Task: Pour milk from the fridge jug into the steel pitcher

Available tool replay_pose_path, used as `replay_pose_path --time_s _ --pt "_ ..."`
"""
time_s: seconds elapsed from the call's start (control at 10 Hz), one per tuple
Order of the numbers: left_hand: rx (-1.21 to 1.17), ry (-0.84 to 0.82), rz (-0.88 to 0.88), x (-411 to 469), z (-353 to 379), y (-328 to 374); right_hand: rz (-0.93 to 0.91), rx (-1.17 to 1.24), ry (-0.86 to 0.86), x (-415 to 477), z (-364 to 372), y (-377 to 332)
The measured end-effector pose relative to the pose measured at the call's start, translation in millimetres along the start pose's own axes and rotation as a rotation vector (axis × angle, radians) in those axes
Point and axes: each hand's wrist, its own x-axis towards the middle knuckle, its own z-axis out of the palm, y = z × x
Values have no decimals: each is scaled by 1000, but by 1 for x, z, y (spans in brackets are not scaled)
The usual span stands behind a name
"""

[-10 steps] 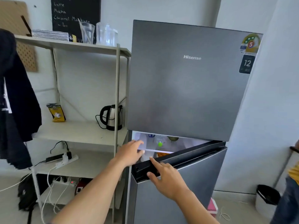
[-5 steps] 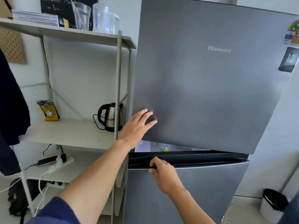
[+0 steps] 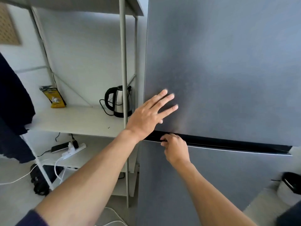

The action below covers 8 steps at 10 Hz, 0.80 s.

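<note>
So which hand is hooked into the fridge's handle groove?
The right hand: its fingers curl into the dark groove atop the lower door. The left hand lies flat, fingers straight, on the upper door.

Two hands [image 3: 146,116] [image 3: 175,147], two fridge doors [image 3: 228,62] [image 3: 211,176], one kettle [image 3: 119,101], one yellow packet [image 3: 54,98], one power strip [image 3: 73,150].

**Fridge and rack: positions**

Tall grey metal fridge [image 3: 228,70] right of pale metal shelf rack [image 3: 123,62]; black handle groove [image 3: 228,143] across its front. Steel electric kettle [image 3: 120,101] on middle shelf [image 3: 73,119], just beside fridge; yellow foil packet [image 3: 54,99] further left. White power strip [image 3: 74,150] on lower shelf [image 3: 96,152].
</note>
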Motion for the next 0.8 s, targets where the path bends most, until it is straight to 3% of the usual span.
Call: replay_pose_path --time_s 0.4,0.5,0.7,0.8 --pt "63 45 -20 -8 7 6 35 -26 58 7 15 5" --pt "103 -27 -72 -12 3 16 -15 -44 93 3 18 5" --pt "55 -321 -184 -39 -26 28 -19 -123 148 -8 33 -3" --pt "-64 -592 -368 -70 -44 43 68 13 196 -23 37 -18"
